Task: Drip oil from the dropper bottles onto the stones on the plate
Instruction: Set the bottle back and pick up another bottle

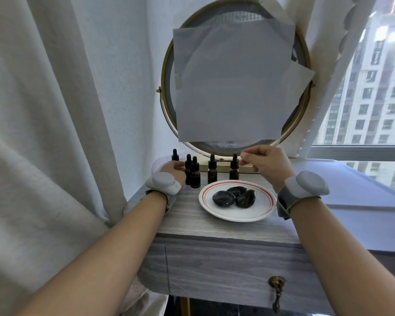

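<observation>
Several dark dropper bottles stand in a row behind a white plate (pixel 263 209) with a red rim line. Three glossy black stones (pixel 224 198) lie together on the plate. My left hand (pixel 169 171) lies at the left end of the row, its straight fingers reaching the side of one bottle of the left pair (pixel 188 171). My right hand (pixel 263 161) hovers behind the plate. Its thumb and forefinger are curled, a little apart, right beside the rubber cap of the rightmost bottle (pixel 234 169), and grip nothing.
A round brass-framed mirror (pixel 165 87) covered with grey paper stands right behind the bottles. A curtain (pixel 55 110) hangs close on the left. The grey wooden table (pixel 214 226) has a drawer with a brass pull (pixel 276 285). To the right is a window (pixel 374 99).
</observation>
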